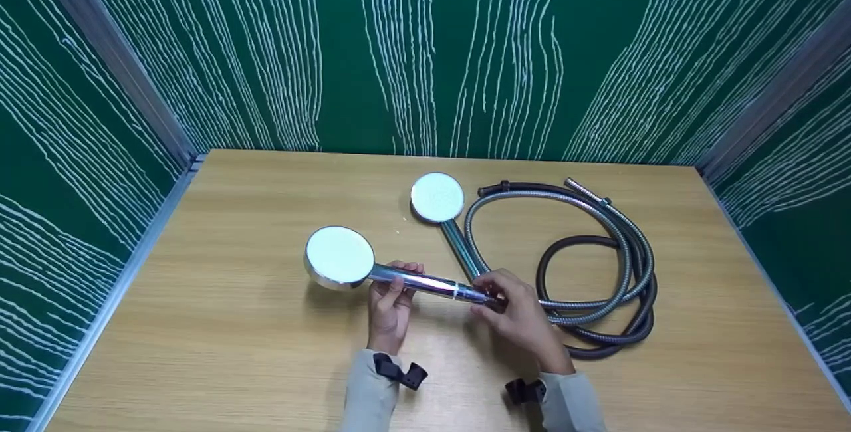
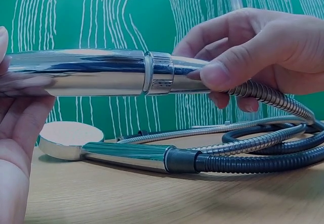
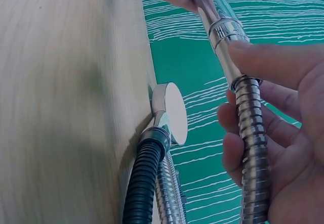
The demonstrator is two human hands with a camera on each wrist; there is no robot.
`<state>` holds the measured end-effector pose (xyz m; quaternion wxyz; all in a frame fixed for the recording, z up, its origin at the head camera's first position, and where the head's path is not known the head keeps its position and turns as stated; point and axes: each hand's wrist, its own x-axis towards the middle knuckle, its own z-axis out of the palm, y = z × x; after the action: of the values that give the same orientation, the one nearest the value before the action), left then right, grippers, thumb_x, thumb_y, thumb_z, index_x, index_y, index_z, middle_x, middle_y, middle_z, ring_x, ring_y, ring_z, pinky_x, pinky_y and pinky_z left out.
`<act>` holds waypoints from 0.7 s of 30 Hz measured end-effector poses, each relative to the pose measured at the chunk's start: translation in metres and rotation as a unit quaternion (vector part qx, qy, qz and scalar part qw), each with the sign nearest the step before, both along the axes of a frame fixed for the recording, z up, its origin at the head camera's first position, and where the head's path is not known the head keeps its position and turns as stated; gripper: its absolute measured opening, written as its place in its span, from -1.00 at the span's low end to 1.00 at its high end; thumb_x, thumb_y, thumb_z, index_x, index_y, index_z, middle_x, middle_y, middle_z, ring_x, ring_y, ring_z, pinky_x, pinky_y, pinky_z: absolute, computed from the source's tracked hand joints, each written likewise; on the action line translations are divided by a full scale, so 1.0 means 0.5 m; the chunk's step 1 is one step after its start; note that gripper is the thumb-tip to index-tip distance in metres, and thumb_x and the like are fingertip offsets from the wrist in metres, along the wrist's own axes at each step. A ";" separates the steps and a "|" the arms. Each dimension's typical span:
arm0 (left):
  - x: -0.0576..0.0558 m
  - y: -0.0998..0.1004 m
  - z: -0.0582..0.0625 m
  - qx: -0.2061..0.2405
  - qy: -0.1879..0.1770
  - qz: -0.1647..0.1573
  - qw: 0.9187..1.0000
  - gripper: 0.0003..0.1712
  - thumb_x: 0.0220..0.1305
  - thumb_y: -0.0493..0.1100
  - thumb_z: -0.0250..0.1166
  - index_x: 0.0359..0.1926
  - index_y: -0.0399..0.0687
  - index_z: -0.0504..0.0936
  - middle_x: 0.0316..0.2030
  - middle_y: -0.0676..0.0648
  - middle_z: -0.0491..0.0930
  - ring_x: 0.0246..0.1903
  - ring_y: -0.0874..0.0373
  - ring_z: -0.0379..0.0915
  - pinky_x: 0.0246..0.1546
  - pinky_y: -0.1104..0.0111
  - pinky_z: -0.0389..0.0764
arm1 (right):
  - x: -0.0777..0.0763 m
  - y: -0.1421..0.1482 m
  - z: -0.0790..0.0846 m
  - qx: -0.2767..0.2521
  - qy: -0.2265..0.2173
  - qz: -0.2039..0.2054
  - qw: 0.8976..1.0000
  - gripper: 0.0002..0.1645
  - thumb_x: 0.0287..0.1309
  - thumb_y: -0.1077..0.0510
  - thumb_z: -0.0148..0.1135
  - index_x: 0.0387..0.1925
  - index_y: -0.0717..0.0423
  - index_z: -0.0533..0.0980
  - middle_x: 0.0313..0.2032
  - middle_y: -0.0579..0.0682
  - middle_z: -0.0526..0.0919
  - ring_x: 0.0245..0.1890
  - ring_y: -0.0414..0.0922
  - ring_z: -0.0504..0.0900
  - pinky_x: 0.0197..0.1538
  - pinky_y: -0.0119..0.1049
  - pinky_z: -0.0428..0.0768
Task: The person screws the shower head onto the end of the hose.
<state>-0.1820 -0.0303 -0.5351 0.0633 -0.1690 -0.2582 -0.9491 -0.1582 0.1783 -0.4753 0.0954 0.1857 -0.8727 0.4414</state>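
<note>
A chrome shower head (image 1: 340, 256) with a white round face is held above the table by my left hand (image 1: 391, 309), which grips its handle. At the handle's lower end sits the chrome connector (image 2: 190, 72) of a ribbed metal shower hose (image 3: 251, 148). My right hand (image 1: 522, 316) holds that connector between thumb and fingers, in line with the handle. Whether the thread is fully tight cannot be seen. Behind the hands a second shower head (image 1: 437, 198) lies face up on the table, its handle joined to a black ribbed hose (image 3: 144, 183).
The metal and black hoses lie in overlapping coils (image 1: 645, 286) on the right of the wooden table (image 1: 199, 325). Green walls (image 1: 459, 53) with white wavy lines stand behind and at both sides. Metal frame posts (image 1: 126, 60) mark the corners.
</note>
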 end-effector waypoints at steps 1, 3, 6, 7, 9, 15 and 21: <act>0.000 0.000 0.000 -0.001 0.000 0.001 1.000 -0.84 0.32 -0.32 0.13 -0.12 -0.16 0.58 -0.19 -0.08 0.70 -0.07 0.06 0.63 0.16 0.25 0.60 | 0.000 0.000 0.000 0.002 0.001 -0.002 1.000 -0.55 -0.23 0.36 0.49 -0.20 0.10 0.58 -0.27 -0.10 0.63 -0.25 -0.15 0.61 -0.12 -0.30 0.70; 0.000 0.000 0.000 0.000 -0.003 0.002 1.000 -0.84 0.31 -0.32 0.14 -0.12 -0.16 0.59 -0.20 -0.08 0.70 -0.08 0.06 0.63 0.15 0.25 0.61 | 0.000 -0.001 0.000 0.004 -0.001 -0.006 1.000 -0.54 -0.24 0.37 0.50 -0.20 0.11 0.57 -0.26 -0.10 0.63 -0.25 -0.15 0.61 -0.11 -0.29 0.70; 0.001 0.001 0.002 0.001 -0.004 0.002 1.000 -0.84 0.30 -0.31 0.15 -0.12 -0.15 0.59 -0.20 -0.08 0.71 -0.08 0.06 0.63 0.15 0.25 0.61 | 0.000 -0.003 0.000 0.003 -0.002 -0.010 1.000 -0.54 -0.25 0.40 0.49 -0.21 0.10 0.57 -0.27 -0.11 0.62 -0.25 -0.15 0.60 -0.10 -0.29 0.69; 0.002 0.001 0.002 0.001 -0.004 0.002 1.000 -0.84 0.30 -0.30 0.16 -0.12 -0.15 0.59 -0.20 -0.07 0.71 -0.08 0.06 0.63 0.15 0.25 0.60 | 0.000 -0.003 -0.001 0.000 -0.001 -0.011 1.000 -0.54 -0.25 0.41 0.48 -0.22 0.10 0.57 -0.27 -0.10 0.62 -0.25 -0.15 0.61 -0.10 -0.29 0.69; 0.002 0.002 0.002 0.000 -0.006 0.002 1.000 -0.84 0.29 -0.29 0.17 -0.12 -0.14 0.59 -0.20 -0.07 0.71 -0.08 0.07 0.63 0.15 0.25 0.60 | 0.000 -0.003 -0.001 -0.003 0.003 -0.011 1.000 -0.55 -0.26 0.44 0.47 -0.24 0.10 0.57 -0.28 -0.10 0.62 -0.24 -0.14 0.61 -0.09 -0.29 0.70; 0.002 0.002 0.001 -0.005 -0.011 0.005 1.000 -0.84 0.29 -0.27 0.18 -0.13 -0.13 0.59 -0.20 -0.06 0.71 -0.08 0.07 0.63 0.15 0.25 0.61 | 0.000 -0.003 -0.004 -0.004 0.010 -0.008 1.000 -0.56 -0.27 0.45 0.46 -0.28 0.06 0.57 -0.29 -0.12 0.62 -0.24 -0.14 0.61 -0.08 -0.29 0.71; 0.001 0.001 -0.001 -0.006 -0.015 0.008 1.000 -0.85 0.29 -0.27 0.18 -0.13 -0.13 0.59 -0.21 -0.06 0.71 -0.09 0.08 0.63 0.14 0.25 0.61 | 0.000 -0.003 -0.004 -0.002 0.004 -0.011 1.000 -0.58 -0.24 0.42 0.47 -0.28 0.03 0.59 -0.31 -0.14 0.62 -0.26 -0.19 0.59 -0.11 -0.35 0.70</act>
<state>-0.1816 -0.0296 -0.5356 0.0661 -0.1528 -0.2661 -0.9495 -0.1582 0.1768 -0.4773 0.1036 0.1777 -0.8733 0.4417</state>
